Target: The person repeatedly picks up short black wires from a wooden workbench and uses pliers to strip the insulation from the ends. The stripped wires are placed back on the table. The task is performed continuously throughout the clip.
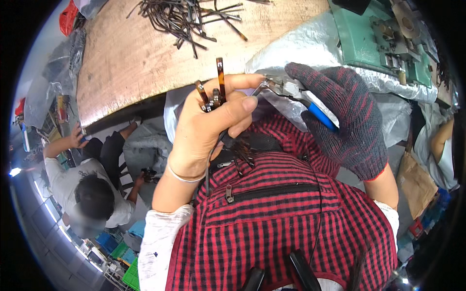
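My bare left hand (214, 112) is closed around several tortoiseshell-brown strips (220, 78) that look like eyeglass temples. Some poke up above the fist, and others hang below it. Between thumb and index finger, one thin dark strip (257, 90) points up to the right. My right hand (346, 112), in a dark knitted glove with red flecks, grips blue-handled pliers (291, 89). The plier jaws meet the tip of that thin strip beside my left index fingertip; whether they are clamped on it is too small to tell.
A pile of similar dark strips (182, 22) lies on the wooden table (120, 62). Silvery plastic sheeting (305, 43) covers the table's right part, near metal fixtures (395, 40) on a green mat (355, 40). A co-worker (91, 192) sits at the left.
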`<state>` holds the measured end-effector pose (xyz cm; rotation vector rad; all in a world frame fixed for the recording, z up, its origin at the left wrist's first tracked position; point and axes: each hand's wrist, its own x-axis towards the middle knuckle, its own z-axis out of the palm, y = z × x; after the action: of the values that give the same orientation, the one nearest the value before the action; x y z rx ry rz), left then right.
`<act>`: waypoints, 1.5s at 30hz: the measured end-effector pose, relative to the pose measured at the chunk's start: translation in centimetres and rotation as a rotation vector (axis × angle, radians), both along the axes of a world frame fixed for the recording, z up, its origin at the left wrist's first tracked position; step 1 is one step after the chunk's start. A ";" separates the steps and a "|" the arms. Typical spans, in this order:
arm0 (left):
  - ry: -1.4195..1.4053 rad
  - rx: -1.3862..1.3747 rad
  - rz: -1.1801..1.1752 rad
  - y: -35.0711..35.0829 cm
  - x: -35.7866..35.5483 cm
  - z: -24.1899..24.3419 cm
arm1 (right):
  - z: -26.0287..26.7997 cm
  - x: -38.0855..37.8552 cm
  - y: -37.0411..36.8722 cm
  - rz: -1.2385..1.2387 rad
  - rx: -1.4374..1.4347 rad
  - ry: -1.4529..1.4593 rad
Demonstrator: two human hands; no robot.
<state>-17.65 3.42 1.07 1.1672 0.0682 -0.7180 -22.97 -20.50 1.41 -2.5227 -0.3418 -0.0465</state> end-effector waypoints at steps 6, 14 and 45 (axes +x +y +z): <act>-0.007 0.166 0.012 0.0 -0.2 0.1 | 0.6 -0.3 0.0 0.061 -0.239 -0.098; 0.026 0.284 -0.249 1.2 1.7 3.1 | 0.7 -0.3 -0.6 0.151 -0.362 -0.199; 0.032 0.404 -0.510 0.5 1.9 3.4 | 0.2 -0.7 -2.2 0.221 -0.401 -0.343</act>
<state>-15.75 3.97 4.42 1.5827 -0.0643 -1.2113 -23.63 -22.71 1.58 -2.8506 -0.8391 -0.3592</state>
